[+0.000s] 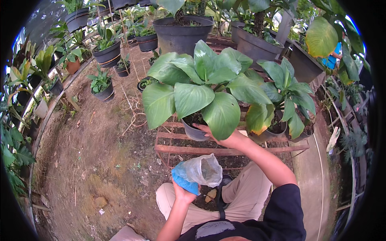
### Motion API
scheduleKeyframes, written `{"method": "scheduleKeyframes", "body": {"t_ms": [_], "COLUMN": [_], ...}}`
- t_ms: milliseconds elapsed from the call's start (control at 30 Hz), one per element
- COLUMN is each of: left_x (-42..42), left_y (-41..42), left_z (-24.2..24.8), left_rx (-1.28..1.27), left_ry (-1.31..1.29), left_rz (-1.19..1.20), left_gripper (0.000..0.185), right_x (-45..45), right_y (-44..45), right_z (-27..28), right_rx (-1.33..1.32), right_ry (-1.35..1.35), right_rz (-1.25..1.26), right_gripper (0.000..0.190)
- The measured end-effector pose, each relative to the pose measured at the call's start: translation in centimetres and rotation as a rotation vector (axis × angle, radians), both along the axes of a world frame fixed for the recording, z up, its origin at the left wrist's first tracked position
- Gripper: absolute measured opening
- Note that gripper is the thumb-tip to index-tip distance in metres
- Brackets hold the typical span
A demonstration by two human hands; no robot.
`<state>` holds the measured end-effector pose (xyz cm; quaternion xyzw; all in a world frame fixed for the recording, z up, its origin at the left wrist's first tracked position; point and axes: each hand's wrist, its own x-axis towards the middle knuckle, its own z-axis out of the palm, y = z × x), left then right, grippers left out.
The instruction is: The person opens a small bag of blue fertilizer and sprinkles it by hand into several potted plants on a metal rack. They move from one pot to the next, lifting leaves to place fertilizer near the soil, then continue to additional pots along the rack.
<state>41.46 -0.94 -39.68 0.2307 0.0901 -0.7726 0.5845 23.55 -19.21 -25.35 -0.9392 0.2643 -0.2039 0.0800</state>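
In my left hand [184, 192] is a clear plastic bag [208, 170] with blue material [181, 179] in its lower end. The bag is tilted, its mouth gaping to the right. My right hand [215, 137] reaches under a broad leaf to a grey plastic pot [193, 132]. Its extended fingertips lie over the rim at the dark soil; a leaf hides part of the hand. From this pot rises a plant with large glossy green leaves [193, 98]. It stands on a rusty slatted metal rack [181, 148].
Right of it, a potted plant with a yellowing leaf [259, 119] and a smaller leafy plant [289, 87] share the rack. Large dark pots [181, 36] stand behind. Small pots [107, 52] hang on strings at left. A concrete path [310, 186] runs along the right; a person in blue [333, 55] is beyond.
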Motion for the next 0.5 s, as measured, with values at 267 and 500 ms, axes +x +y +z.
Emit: {"method": "scheduleKeyframes", "body": {"t_ms": [267, 500], "left_x": [-1.1, -1.9], "left_y": [-0.8, -0.2], "left_z": [0.9, 0.5], "left_rx": [-0.05, -0.073], "left_ry": [0.085, 0.078], "left_rz": [-0.061, -0.115], "left_gripper": [0.056, 0.06], "right_x": [-0.5, -0.7], "right_y": [-1.1, -0.8], "right_z": [-2.3, -0.9], "right_rx": [-0.037, -0.028], "right_ry": [-0.179, -0.165], "right_rz": [-0.057, 0.048], "right_gripper": [0.024, 0.033]}}
